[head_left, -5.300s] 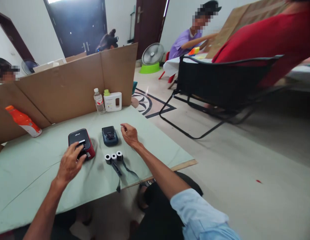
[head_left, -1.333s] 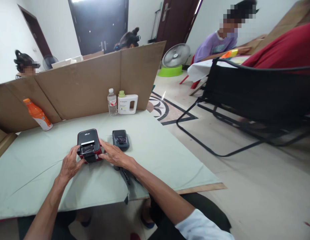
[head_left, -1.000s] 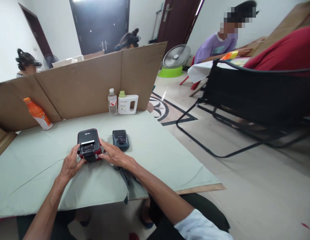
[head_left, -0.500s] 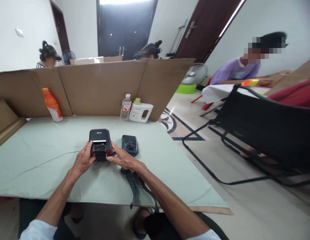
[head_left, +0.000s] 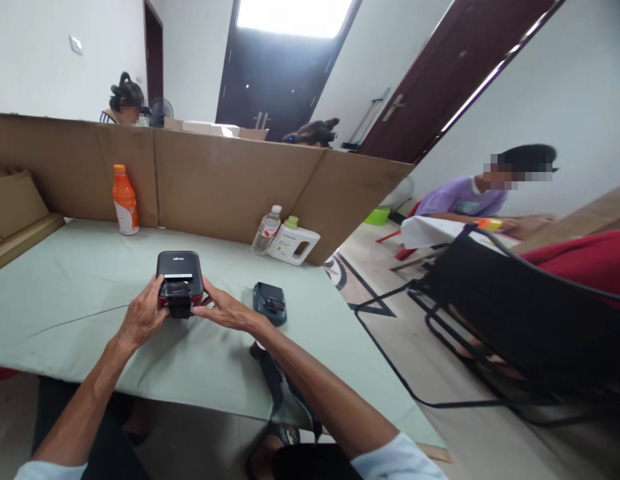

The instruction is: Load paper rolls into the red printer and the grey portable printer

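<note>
A pale green table (head_left: 65, 280) stands before a cardboard screen (head_left: 215, 187). At its far edge: one orange bottle (head_left: 125, 200), one clear bottle (head_left: 266, 231), one white jug (head_left: 293, 245). Mid-table, left hand (head_left: 140, 320) and right hand (head_left: 223, 310) clasp one red-black printer (head_left: 177, 267), fingers curled against its sides; one dark printer (head_left: 270, 303) lies beside.

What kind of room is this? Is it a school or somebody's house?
Probably a room in a house used as a workroom. A cardboard screen divides the green-covered table, other people sit working nearby, and both hands hold a small red and black printer.
</note>
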The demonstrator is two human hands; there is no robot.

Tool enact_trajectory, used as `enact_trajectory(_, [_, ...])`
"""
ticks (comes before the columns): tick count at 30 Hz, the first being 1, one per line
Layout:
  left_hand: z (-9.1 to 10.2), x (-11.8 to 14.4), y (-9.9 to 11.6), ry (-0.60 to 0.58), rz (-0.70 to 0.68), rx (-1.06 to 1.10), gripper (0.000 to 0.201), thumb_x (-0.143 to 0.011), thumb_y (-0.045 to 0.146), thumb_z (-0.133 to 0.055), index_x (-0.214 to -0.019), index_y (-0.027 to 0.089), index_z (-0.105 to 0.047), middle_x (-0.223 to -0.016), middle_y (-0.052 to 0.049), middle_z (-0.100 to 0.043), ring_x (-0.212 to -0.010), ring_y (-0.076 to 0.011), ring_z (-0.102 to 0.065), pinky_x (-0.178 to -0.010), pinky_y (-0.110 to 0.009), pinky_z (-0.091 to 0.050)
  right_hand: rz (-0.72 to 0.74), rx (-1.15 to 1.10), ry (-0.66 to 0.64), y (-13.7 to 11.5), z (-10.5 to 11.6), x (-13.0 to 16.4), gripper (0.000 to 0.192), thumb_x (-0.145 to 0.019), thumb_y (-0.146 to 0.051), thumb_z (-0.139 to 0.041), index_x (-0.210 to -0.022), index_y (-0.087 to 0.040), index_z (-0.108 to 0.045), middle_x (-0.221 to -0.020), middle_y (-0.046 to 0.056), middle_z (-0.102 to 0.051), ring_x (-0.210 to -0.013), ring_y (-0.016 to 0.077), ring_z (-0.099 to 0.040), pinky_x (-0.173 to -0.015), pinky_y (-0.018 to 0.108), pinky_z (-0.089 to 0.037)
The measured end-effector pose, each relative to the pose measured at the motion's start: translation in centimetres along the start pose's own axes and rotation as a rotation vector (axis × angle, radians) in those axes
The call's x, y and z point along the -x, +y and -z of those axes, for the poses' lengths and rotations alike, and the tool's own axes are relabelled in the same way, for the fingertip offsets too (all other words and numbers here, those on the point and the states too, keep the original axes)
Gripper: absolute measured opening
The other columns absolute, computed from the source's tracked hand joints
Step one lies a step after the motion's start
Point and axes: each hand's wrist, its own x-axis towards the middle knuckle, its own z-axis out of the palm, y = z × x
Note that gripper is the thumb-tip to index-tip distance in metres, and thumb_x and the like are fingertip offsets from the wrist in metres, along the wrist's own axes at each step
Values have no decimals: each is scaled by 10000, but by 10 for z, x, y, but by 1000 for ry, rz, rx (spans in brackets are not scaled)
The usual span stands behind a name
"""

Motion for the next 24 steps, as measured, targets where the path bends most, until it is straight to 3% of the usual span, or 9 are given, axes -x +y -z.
enact_trajectory(5, [31, 22, -27, -15, 54, -73, 732, -908, 307, -601, -1586, 162, -365, -1598, -192, -495, -1473, -343, -499, -1176, -516, -481, 8, -10, -55, 1, -33, -33, 877, -940, -469, -706, -1629, -250, -210, -1251, 107, -700, -983, 244, -687, -923, 425, -556])
enact_trajectory(10, [31, 40, -42, -15, 90, -95, 720, -901, 309, -611, -1570, 171, -383, -1576, -187, -521, -1437, -348, -541, -1145, -507, -514, -5, -21, -79, 9, -55, -43, 840, -937, -449, -708, -1609, -229, -255, -1270, 120, -690, -993, 255, -686, -920, 421, -555])
enact_trajectory(24, [37, 41, -34, -24, 125, -89, 702, -884, 289, -618, -1543, 183, -400, -1562, -167, -543, -1404, -325, -576, -1151, -485, -513, 49, 7, 7, 20, -66, -41, 805, -949, -389, -669, -1611, -227, -240, -1201, 106, -700, -914, 247, -678, -870, 421, -556])
